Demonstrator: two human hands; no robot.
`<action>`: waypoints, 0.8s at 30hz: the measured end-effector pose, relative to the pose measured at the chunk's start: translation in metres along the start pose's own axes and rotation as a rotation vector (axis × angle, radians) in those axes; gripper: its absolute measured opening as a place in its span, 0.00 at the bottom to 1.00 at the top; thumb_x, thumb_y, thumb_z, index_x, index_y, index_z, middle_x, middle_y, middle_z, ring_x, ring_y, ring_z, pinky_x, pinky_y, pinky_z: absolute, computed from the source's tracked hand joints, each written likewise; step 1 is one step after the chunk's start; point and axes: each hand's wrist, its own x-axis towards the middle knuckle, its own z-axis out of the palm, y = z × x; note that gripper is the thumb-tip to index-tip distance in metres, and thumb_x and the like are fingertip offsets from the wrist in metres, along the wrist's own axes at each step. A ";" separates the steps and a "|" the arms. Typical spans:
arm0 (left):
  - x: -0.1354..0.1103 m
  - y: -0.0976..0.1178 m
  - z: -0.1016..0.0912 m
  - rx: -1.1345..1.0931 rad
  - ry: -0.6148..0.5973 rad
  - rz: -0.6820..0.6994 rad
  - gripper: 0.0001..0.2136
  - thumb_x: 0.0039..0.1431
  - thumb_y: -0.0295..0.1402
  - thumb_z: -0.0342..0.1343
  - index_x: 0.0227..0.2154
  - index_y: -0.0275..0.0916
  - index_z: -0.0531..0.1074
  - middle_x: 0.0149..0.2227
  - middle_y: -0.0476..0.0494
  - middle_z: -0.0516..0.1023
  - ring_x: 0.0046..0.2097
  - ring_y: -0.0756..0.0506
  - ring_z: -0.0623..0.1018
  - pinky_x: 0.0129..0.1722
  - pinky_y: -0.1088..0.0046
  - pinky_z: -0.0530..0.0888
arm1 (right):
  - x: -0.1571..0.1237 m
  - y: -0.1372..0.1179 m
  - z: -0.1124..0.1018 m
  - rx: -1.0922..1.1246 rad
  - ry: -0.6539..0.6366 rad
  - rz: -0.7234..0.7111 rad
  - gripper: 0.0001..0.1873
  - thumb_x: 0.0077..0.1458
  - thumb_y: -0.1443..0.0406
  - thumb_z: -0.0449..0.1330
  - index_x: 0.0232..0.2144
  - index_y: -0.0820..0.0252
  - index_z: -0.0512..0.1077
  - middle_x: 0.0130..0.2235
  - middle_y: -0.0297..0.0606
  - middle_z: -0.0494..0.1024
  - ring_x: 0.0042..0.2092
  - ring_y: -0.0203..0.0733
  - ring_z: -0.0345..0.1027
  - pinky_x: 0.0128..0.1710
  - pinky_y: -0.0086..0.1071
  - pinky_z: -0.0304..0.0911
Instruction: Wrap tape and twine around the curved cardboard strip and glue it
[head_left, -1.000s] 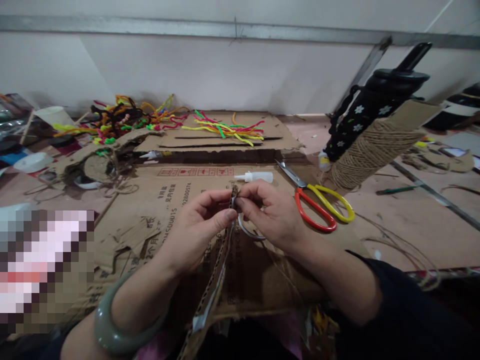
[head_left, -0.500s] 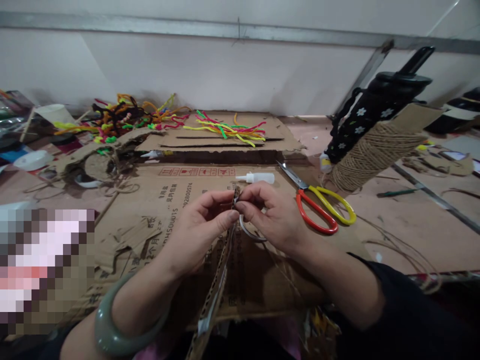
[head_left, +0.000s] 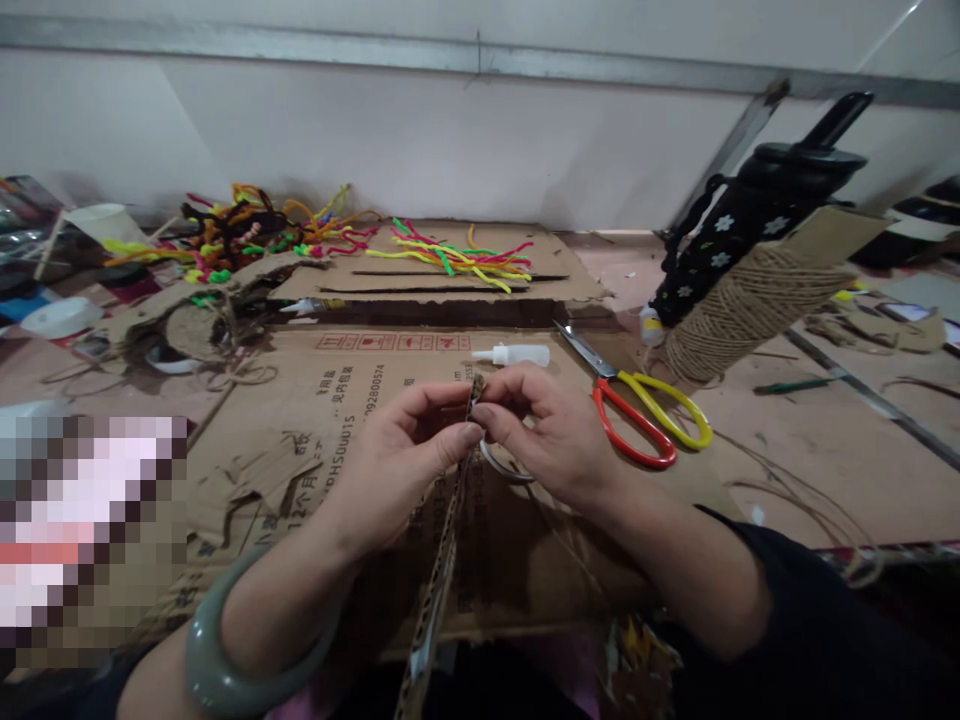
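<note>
A: Head view, looking down. Left hand (head_left: 405,455) and right hand (head_left: 551,435) meeting at the middle, both pinching the top end of a long narrow strip of brown corrugated cardboard (head_left: 442,545), thumb and forefinger pressed together on it from either side.

B: And the strip itself?

A: Held upright above the flattened brown printed cardboard sheet (head_left: 300,400), running down toward the body, lower end cut off at the bottom edge. Thin silver-grey ring (head_left: 504,468) half hidden under the right fingers; hard to tell whether gripped or just hanging there.

B: Around the hands?

A: Small white squeeze bottle (head_left: 514,354) just beyond the fingertips. Red-and-yellow-handled scissors (head_left: 637,415) to the right, near the right hand. Cone of brown jute twine (head_left: 739,305) further right. Bright pipe cleaners (head_left: 457,255) well back. Blurred patch at lower left, unreadable.
</note>
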 end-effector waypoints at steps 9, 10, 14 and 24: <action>-0.001 0.002 0.002 -0.025 0.032 -0.030 0.12 0.43 0.32 0.71 0.33 0.42 0.79 0.36 0.48 0.83 0.37 0.50 0.80 0.40 0.77 0.76 | 0.001 -0.001 0.001 -0.022 0.008 -0.033 0.06 0.57 0.69 0.57 0.28 0.60 0.67 0.26 0.29 0.69 0.28 0.29 0.62 0.28 0.24 0.57; -0.001 0.002 0.002 -0.028 0.032 -0.037 0.12 0.43 0.32 0.71 0.33 0.42 0.79 0.35 0.48 0.83 0.37 0.50 0.80 0.39 0.77 0.76 | 0.001 -0.001 0.001 -0.019 0.007 -0.019 0.06 0.57 0.69 0.57 0.28 0.60 0.67 0.26 0.29 0.69 0.28 0.30 0.62 0.28 0.25 0.58; -0.002 0.002 0.002 -0.036 0.031 -0.040 0.12 0.43 0.32 0.71 0.33 0.42 0.79 0.34 0.48 0.83 0.37 0.49 0.80 0.39 0.76 0.76 | 0.002 -0.002 0.000 0.011 -0.017 0.015 0.06 0.58 0.69 0.55 0.28 0.59 0.66 0.26 0.29 0.69 0.28 0.31 0.63 0.29 0.26 0.59; -0.001 -0.002 -0.001 0.015 0.009 -0.011 0.12 0.46 0.34 0.69 0.35 0.42 0.79 0.38 0.47 0.83 0.41 0.48 0.80 0.43 0.74 0.76 | 0.001 -0.002 0.000 -0.015 -0.012 -0.004 0.05 0.57 0.68 0.57 0.28 0.58 0.66 0.26 0.29 0.69 0.28 0.31 0.61 0.28 0.26 0.58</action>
